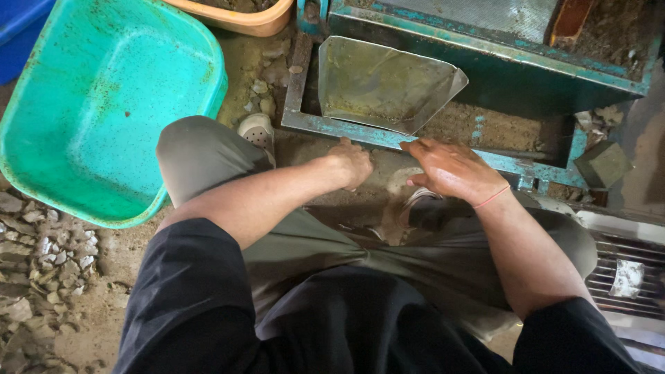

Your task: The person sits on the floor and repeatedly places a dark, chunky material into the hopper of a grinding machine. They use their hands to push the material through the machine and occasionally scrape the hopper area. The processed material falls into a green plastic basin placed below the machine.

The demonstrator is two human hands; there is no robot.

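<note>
Head view: left hand (pixel 353 165) curled, fingers together, seemingly empty; right hand (pixel 450 168) flat, fingers loosely apart, both beside the metal scoop (pixel 384 83) propped in the teal machine frame (pixel 485 161). Risk: sharp scoop edge could cut fingers; sandy floor (pixel 104 284) slippery.

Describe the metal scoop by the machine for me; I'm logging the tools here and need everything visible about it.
The metal scoop is a wide, shallow tray of dull grey sheet metal, stained and dusted with brown soil. It has a flat floor, raised side walls and a tapering open mouth that ends in a pointed corner on the right. It lies tilted inside the teal machine frame, above a soil-filled bed. Neither hand touches it: the left hand and right hand are lower down, at the frame's front edge.
</note>
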